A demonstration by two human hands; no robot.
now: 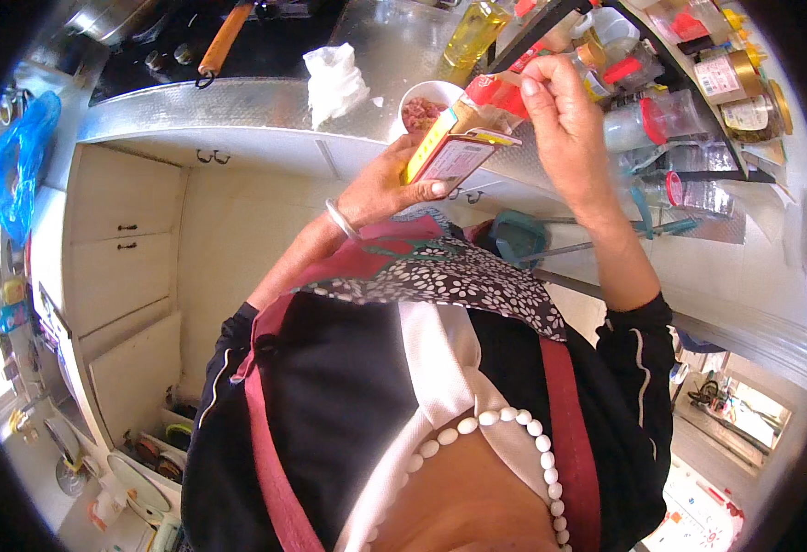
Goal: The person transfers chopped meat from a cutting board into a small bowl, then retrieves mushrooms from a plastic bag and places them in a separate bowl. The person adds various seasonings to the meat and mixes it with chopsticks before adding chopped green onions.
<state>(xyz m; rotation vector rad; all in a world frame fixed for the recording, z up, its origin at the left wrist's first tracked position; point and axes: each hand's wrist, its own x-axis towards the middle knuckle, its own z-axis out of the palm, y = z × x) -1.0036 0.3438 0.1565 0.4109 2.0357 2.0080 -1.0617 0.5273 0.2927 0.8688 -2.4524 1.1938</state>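
My left hand (393, 176), with a bangle on the wrist, grips a small yellow and brown carton (448, 155) from below, thumb on its printed side. The carton is tilted and its top flap stands open. A red and clear plastic inner bag (497, 96) sticks out of that end. My right hand (566, 131) pinches the bag's upper edge between thumb and fingertips. Just behind the carton, a white bowl (438, 90) on the counter holds pinkish ground meat (421, 114), partly hidden by the carton and my left hand.
A crumpled white plastic bag (334, 83) lies on the metallic countertop (383, 41). Beyond the bowl stands a bottle of yellow oil (476, 31). Several jars crowd the rack (707, 124) at right. An orange-handled utensil (224, 41) rests over the black stove (169, 69).
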